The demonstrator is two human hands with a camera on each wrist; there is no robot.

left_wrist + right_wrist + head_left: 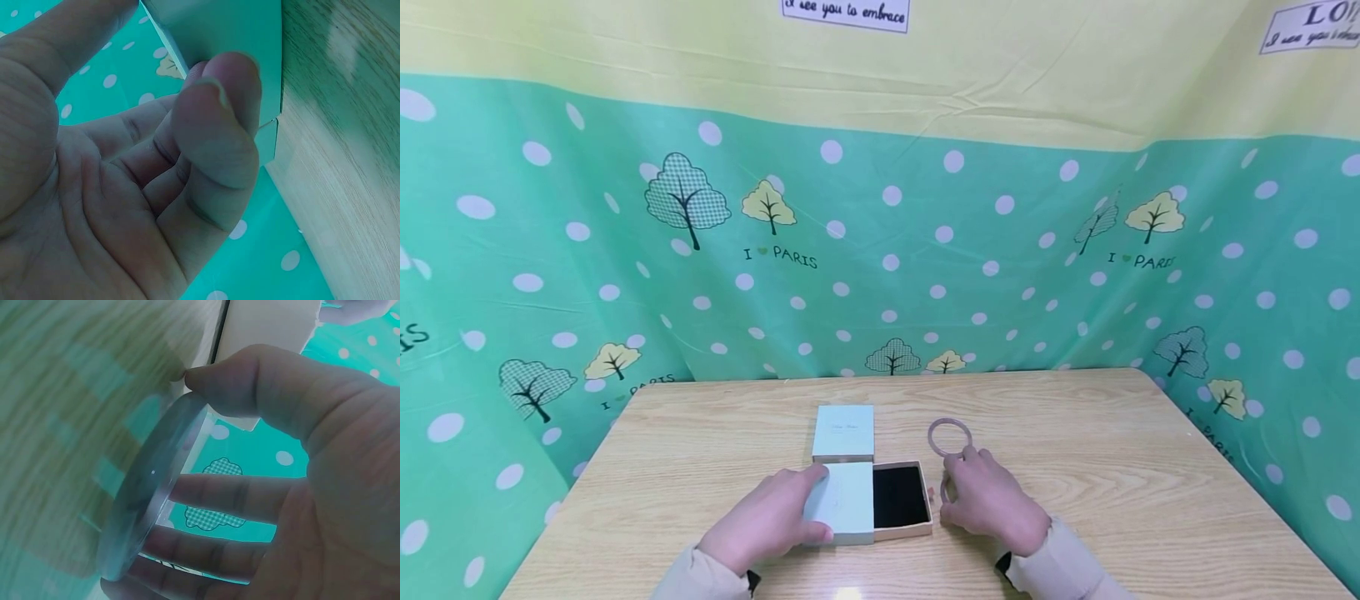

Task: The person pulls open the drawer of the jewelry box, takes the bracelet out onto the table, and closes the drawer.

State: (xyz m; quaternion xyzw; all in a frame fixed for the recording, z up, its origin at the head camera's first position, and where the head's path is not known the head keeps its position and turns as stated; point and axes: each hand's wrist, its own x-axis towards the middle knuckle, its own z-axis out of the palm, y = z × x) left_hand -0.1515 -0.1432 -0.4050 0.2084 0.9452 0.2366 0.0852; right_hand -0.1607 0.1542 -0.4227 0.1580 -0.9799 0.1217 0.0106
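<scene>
My left hand (771,517) holds a pale blue jewelry box (848,500) by its left side, thumb at the near edge and a finger at the far edge. Its drawer (904,532) is pulled out to the right and shows a black pad (900,497). Just right of the drawer, my right hand (988,500) grips a bangle (150,487) between thumb and fingers, low over the table. In the head view the hand covers most of that bangle. Behind that hand lies a second, pinkish bangle (931,437), flat on the wood.
Another pale blue box (844,431), closed, stands directly behind the held one. Both are on a light wooden table (1075,425). A green and yellow printed cloth (887,283) hangs round the back and sides.
</scene>
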